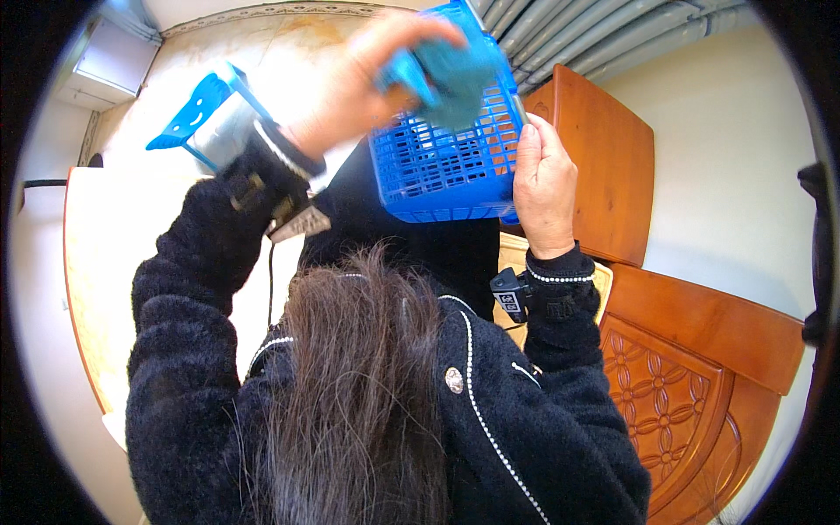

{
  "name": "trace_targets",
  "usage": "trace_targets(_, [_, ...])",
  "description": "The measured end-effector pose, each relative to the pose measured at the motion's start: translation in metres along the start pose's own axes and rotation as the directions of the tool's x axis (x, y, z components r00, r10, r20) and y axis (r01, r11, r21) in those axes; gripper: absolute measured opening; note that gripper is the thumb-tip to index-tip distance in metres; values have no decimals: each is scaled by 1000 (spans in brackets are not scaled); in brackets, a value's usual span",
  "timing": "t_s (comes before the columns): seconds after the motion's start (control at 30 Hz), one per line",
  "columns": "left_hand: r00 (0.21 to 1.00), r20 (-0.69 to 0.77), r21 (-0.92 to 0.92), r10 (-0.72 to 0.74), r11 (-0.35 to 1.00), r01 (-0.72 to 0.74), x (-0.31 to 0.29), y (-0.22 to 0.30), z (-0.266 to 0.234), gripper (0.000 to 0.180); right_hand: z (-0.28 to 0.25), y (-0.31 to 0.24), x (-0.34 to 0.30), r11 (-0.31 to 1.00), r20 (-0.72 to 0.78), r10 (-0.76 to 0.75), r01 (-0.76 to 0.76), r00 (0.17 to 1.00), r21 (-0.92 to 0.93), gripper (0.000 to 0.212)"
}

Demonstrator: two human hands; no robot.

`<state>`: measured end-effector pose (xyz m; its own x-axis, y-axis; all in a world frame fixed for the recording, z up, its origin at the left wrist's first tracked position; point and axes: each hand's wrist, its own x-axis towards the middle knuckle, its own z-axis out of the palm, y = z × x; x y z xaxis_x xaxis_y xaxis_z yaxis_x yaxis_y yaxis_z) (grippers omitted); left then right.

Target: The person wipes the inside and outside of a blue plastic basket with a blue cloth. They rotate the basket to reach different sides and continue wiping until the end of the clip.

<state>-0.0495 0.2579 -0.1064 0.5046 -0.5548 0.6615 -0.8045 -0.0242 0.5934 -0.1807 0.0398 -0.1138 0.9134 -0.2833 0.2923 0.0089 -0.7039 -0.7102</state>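
The blue plastic basket point(442, 162), held up w/ right hand point(544, 185) fingers pressed flat on its side, looks light & stiff; left hand point(363, 83) fingers pinch a soft teal cloth point(455, 74) at its rim.

Basket point(446, 166) bright blue, grid-holed; cloth point(455, 74) above it teal. Sleeves point(560, 302) below black, white-beaded trim. Chair point(674, 385) beside: orange-brown, carved flowers.

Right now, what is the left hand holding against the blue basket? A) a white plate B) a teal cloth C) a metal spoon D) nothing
B: the left hand presses a bunched teal cloth on the blue basket, while the right hand grips the basket's side.
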Motion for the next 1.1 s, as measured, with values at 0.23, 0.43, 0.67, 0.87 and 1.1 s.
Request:
trace_targets(0.23, [944, 315, 107, 95, 985, -135, -25, 39, 47, 44, -5, -2, -4, 1000, 11, -7, 7, 1000, 15, 29])
trace_targets(0.43, [958, 284, 396, 45, 904, -159, -17, -32, 20, 44, -3, -10, -10, 998, 33, -23, 21, 999, 59, 28])
trace_targets(0.67, [995, -61, 394, -80, 914, 98, 9, -78, -18, 34, -2, -9, -8, 999, 37, -7, 5, 999, 39, 28])
trace_targets(0.87, [901, 320, -108, 292, 956, -271, 0, 28, 45, 49, -3, -2, -6, 984, 34, -150, 146, 988, 104, 32])
trace_targets(1.1, [977, 214, 443, -11, 892, -87, 8, -60, -4, 33, -8, -7, -15, 998, 73, -4, 0, 997, 60, 30])
